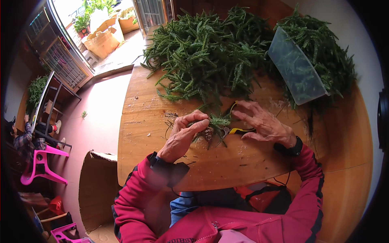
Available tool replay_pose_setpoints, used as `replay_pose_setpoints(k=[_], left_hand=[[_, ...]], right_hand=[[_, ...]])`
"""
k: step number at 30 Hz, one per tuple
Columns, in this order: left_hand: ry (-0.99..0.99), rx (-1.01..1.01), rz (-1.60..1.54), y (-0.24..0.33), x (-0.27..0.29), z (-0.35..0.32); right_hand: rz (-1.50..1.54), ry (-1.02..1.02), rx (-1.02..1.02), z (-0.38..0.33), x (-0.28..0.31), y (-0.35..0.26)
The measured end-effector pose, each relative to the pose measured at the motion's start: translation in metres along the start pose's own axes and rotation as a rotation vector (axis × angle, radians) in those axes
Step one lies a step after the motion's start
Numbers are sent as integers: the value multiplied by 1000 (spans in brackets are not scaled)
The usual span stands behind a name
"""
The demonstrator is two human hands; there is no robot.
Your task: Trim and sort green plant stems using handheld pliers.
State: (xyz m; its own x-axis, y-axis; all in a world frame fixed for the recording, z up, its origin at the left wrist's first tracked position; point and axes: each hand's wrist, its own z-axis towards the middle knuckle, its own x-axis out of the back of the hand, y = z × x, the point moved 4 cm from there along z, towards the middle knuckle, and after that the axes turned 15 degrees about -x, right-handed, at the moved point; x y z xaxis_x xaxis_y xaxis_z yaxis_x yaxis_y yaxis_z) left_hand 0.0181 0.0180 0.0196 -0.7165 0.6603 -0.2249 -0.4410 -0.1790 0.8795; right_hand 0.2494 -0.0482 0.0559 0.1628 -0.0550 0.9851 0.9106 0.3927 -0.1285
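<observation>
Left hand (183, 135) is pinched shut around a small green sprig (216, 121) with a clump of roots, holding it just above the wooden table (154, 162). Right hand (261, 121) hangs right beside it with the fingers spread wide, gripping nothing, hovering over yellow-handled snips (239, 131) that lie on the table. Further back there's a big pile of the same feathery green cuttings (206, 52), and a clear plastic tub (296, 73) tipped on its side with more spilling out.
</observation>
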Motion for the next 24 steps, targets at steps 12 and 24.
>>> replay_pose_setpoints(k=[12,24], left_hand=[[47,192,-67,-9,-2,-5],[112,118,-123,4,5,-7]], right_hand=[[19,-311,-74,32,-1,5],[-373,3,78,-1,-18,-10]])
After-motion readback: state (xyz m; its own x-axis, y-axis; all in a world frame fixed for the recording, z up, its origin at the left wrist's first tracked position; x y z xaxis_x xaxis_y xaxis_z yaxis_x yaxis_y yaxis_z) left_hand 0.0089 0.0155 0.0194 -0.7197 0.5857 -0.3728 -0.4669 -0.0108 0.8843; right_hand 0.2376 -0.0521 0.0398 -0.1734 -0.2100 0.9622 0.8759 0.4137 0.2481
